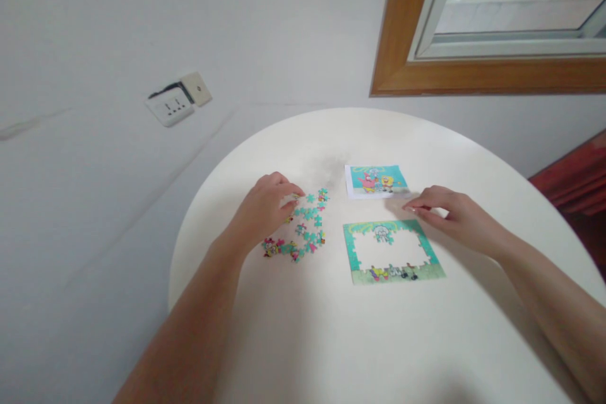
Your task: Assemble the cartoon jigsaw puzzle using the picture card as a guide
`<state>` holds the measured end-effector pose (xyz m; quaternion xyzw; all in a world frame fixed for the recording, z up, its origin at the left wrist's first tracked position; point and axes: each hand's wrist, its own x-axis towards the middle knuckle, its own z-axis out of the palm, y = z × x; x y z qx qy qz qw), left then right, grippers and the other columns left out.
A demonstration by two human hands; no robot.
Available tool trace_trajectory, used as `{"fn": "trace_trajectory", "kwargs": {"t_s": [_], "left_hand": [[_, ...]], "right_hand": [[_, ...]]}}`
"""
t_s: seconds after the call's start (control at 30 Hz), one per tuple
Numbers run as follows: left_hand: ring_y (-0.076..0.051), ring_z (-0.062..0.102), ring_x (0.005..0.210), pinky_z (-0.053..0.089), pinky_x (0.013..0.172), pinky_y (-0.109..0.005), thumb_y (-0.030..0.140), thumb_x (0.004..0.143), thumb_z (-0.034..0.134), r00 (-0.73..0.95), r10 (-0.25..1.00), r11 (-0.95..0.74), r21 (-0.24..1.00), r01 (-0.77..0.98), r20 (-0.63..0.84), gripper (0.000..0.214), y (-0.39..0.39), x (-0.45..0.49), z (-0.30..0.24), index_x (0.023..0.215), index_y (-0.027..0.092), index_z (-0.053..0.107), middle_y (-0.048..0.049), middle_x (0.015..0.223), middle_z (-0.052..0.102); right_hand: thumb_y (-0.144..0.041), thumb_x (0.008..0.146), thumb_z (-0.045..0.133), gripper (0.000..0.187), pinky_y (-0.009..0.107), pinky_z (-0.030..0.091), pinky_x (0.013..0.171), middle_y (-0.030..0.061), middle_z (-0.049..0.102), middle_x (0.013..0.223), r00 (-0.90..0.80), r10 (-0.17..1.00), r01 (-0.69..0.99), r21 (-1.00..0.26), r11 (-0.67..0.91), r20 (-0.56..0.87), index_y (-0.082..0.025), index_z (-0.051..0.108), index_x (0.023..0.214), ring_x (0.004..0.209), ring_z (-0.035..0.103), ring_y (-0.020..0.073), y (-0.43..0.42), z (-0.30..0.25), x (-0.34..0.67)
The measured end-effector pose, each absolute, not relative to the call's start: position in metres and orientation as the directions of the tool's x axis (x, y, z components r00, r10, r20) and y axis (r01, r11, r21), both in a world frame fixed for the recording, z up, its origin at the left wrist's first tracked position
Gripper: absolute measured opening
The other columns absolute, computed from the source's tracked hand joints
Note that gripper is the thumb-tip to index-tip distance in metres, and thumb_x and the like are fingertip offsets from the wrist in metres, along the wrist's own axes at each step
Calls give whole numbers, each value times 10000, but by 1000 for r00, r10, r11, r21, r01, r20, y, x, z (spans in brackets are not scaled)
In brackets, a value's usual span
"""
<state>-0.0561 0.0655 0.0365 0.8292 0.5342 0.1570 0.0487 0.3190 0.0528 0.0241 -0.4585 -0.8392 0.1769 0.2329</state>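
My left hand (266,209) hovers over or rests on loose jigsaw pieces (302,227), its thumb and forefinger apart and no piece plainly held. The pieces lie in a spread cluster, mostly turquoise with pink and yellow bits; some are hidden under the hand. A partly assembled jigsaw puzzle (353,259) lies to their right. Its border is joined all round, with a grey-white face section hanging from the top edge. My right hand (447,209) is above the puzzle's upper right corner, thumb and forefinger pinched together; anything between them is too small to make out.
A printed picture (379,180) of cartoon figures lies behind the puzzle on the round white table (303,341). A wall with a socket (171,106) stands beyond the table's left edge. At back right is a wood-framed window (473,77), with red cloth (575,180) below.
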Motion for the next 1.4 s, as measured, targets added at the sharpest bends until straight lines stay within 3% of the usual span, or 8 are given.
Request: {"fn": "trace_trajectory", "kwargs": {"t_s": [0.17, 0.4, 0.7, 1.17, 1.3, 1.4], "left_hand": [[-242, 530, 1006, 408, 942, -403, 144, 806, 584, 605, 778, -627, 145, 765, 170, 269, 91, -30, 36, 1002, 249, 734, -72, 1070, 587], [-242, 524, 1031, 426, 922, -377, 187, 776, 636, 700, 710, -704, 83, 705, 77, 228, 120, -23, 37, 970, 258, 733, -69, 1109, 580], [-231, 529, 973, 433, 909, -382, 227, 804, 603, 664, 743, -669, 83, 738, 84, 114, 118, -17, 30, 850, 190, 701, -81, 1001, 619], [-255, 526, 990, 422, 937, -438, 284, 889, 470, 573, 802, -594, 127, 794, 167, 205, 100, -27, 11, 924, 169, 636, -106, 1027, 610], [-250, 528, 1010, 417, 954, -428, 265, 865, 489, 543, 817, -572, 152, 806, 197, 201, 96, -36, 9, 957, 180, 646, -92, 1034, 608], [-254, 523, 1029, 417, 959, -426, 279, 859, 510, 523, 824, -560, 166, 812, 219, 224, 93, -41, 6, 1003, 175, 647, -94, 1054, 600]], "right_hand": [[-352, 921, 490, 268, 387, 538, 748, 74, 725, 933, -484, 844, 682, -504, 530, 231, -239, 727, 975, 876, 660, 235, 53, 24, 320], [-278, 918, 497, 223, 375, 523, 773, 61, 729, 902, -490, 823, 647, -513, 564, 287, -245, 716, 938, 874, 650, 213, 51, 28, 319], [-285, 909, 509, 215, 381, 522, 776, 61, 733, 880, -496, 811, 621, -527, 581, 310, -242, 720, 914, 848, 648, 217, 51, 32, 317], [-202, 878, 505, 227, 322, 503, 740, 49, 711, 834, -523, 803, 596, -550, 584, 285, -217, 723, 941, 840, 631, 193, 52, 29, 308], [-181, 885, 502, 236, 334, 492, 793, 48, 691, 806, -648, 708, 551, -468, 691, 283, -211, 734, 915, 835, 622, 192, 61, 30, 279], [-181, 884, 541, 214, 381, 435, 939, 66, 705, 888, -710, 645, 545, -361, 757, 282, -196, 747, 938, 907, 628, 206, 76, 31, 245]]}}
